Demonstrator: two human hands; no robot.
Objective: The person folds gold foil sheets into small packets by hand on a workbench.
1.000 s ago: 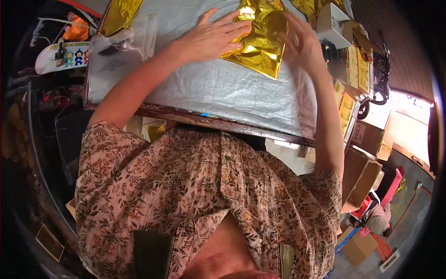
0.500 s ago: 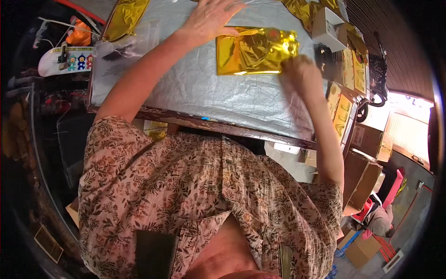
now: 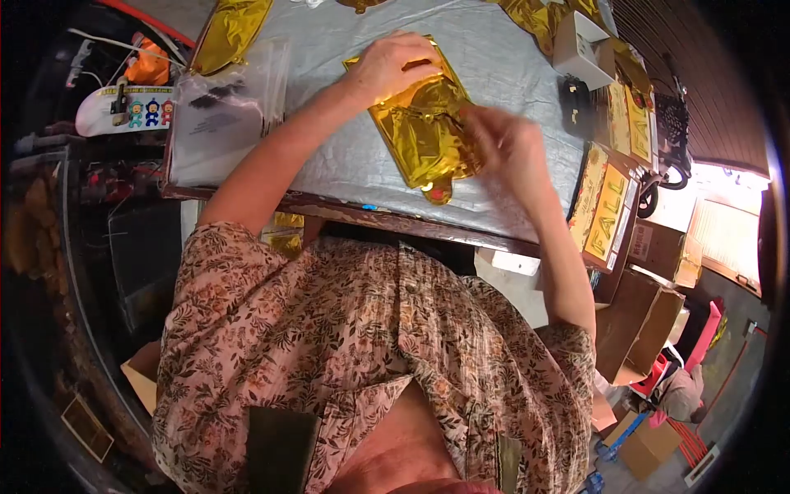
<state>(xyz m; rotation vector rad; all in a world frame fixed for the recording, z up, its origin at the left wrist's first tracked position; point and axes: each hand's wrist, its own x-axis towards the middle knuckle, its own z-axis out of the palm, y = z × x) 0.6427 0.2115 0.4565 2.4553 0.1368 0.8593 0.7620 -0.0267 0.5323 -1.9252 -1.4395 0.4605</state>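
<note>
A folded gold foil balloon lies aslant on the silver-covered table, with a small rounded tab at its near end. My left hand is over its far left part, fingers curled onto the foil. At the right edge of the balloon is my right hand, blurred by motion, with its thumb and fingers drawn together on the foil. The exact spot pinched there is hard to see.
Clear plastic bags lie at the table's left, below another gold foil piece. On the right are more gold foil, a white box, a black case and boxes marked FALL. Cardboard boxes stand beyond.
The balloon has turned from lying crosswise to a slant and come nearer, its tab now showing. My left hand has moved down onto it; my right hand has shifted slightly left and nearer.
</note>
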